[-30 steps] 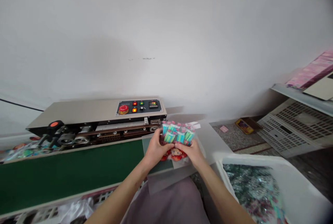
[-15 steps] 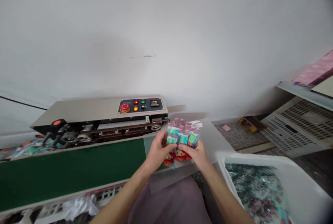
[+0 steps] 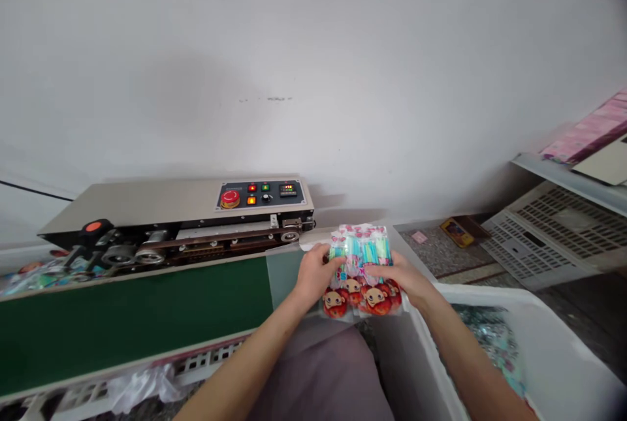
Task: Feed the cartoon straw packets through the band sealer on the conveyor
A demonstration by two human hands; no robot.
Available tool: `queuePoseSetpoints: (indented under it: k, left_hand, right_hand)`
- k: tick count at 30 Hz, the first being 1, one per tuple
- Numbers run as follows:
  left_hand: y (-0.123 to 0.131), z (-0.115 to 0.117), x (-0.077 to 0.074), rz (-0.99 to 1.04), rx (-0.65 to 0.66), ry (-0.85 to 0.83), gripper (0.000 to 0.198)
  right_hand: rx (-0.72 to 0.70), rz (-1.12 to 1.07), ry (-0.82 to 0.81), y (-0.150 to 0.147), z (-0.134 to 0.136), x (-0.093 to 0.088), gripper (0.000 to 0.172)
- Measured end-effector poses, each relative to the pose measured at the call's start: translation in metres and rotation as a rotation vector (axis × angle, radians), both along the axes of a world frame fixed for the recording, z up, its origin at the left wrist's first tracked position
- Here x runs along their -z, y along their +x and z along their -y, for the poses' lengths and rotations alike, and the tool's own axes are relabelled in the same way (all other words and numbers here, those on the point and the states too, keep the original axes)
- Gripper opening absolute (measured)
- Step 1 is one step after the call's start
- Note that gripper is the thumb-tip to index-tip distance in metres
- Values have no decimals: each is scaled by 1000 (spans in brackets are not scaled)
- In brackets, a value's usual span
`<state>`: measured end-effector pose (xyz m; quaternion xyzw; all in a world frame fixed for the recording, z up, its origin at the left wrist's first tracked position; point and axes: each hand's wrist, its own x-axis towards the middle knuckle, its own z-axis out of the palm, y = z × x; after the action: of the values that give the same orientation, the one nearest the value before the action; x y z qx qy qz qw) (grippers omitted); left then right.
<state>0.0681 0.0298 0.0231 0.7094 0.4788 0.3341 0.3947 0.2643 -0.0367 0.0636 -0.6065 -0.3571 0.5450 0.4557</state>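
Both my hands hold a clear plastic packet of small toys [image 3: 361, 271], with teal and pink sticks at the top and red cartoon heads at the bottom. My left hand [image 3: 313, 274] grips its left edge, fingers curled round it. My right hand [image 3: 404, 277] grips its right side. The packet hangs just past the right end of the green conveyor belt [image 3: 122, 316] of a band sealing machine [image 3: 176, 212].
The sealer's control panel [image 3: 262, 194] carries a red stop button and lit lamps. A white bin [image 3: 529, 349] holding several similar packets stands at the lower right. White slatted crates [image 3: 548, 232] and a shelf with pink boxes [image 3: 588, 140] are at the right. More packets lie at the far left [image 3: 34, 274].
The packet and both hands have shifted right and a little down, away from the sealer's intake. The packet now lies flatter, with the red heads more in view.
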Motion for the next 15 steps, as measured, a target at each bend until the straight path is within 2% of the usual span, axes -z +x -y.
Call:
queuePoseSetpoints:
  k: [2, 5, 8, 9, 11, 13, 15]
  left_hand:
    - [2, -3, 0, -76, -71, 22, 23]
    - [-3, -3, 0, -182, -167, 44, 8]
    - [-15, 5, 3, -345, -227, 203, 37]
    - [-21, 8, 6, -417, -202, 291, 41]
    - [-32, 14, 13, -539, -29, 466, 43]
    - [-42, 16, 21, -596, 217, 565, 44]
    - [-50, 16, 27, -621, 373, 598, 50]
  right_hand:
    - [-39, 50, -33, 9, -5, -2, 57]
    - [-84, 165, -26, 13, -18, 4, 61]
    - [-94, 513, 5, 13, -28, 15, 76]
    - [-79, 669, 23, 13, -30, 17, 83]
    - [-56, 980, 80, 9, -29, 21, 94]
    - [-72, 1254, 139, 2, -26, 20, 91]
    - [-124, 1461, 181, -10, -23, 18, 82]
